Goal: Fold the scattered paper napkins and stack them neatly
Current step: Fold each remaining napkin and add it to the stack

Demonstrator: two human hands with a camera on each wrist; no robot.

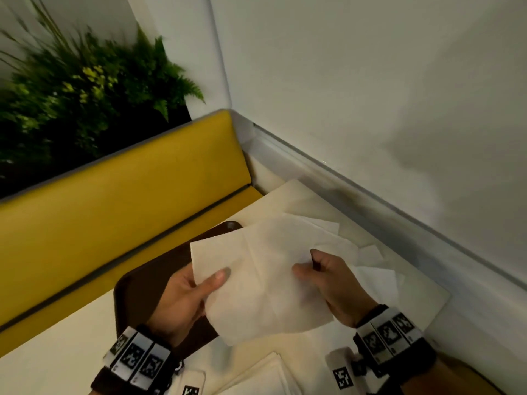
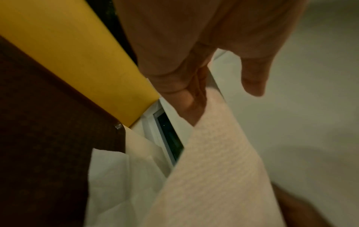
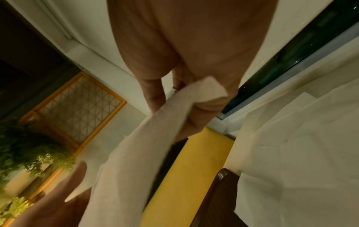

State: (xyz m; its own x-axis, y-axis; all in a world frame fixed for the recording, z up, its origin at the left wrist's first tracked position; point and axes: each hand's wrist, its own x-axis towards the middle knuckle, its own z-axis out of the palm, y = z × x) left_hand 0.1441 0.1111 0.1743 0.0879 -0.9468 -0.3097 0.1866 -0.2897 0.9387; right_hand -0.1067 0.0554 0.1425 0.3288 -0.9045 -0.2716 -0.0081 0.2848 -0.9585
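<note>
An unfolded white paper napkin [image 1: 265, 275] hangs in the air between both hands, above the table. My left hand [image 1: 188, 295] grips its left edge, thumb on top and fingers hidden behind. My right hand [image 1: 322, 272] pinches its right edge with curled fingers. The left wrist view shows the napkin [image 2: 213, 176] under my fingers [image 2: 190, 104]. In the right wrist view the napkin [image 3: 139, 153] runs from my pinching fingers [image 3: 204, 110] toward the left hand. More loose napkins [image 1: 376, 277] lie scattered on the table behind. A folded napkin stack [image 1: 256, 377] lies near the front edge.
A dark brown tray [image 1: 142, 292] sits on the cream table [image 1: 57, 352] under my left hand. A yellow bench [image 1: 114, 201] runs along the left, with plants [image 1: 71, 89] behind it. A white wall with a ledge [image 1: 370, 189] borders the table on the right.
</note>
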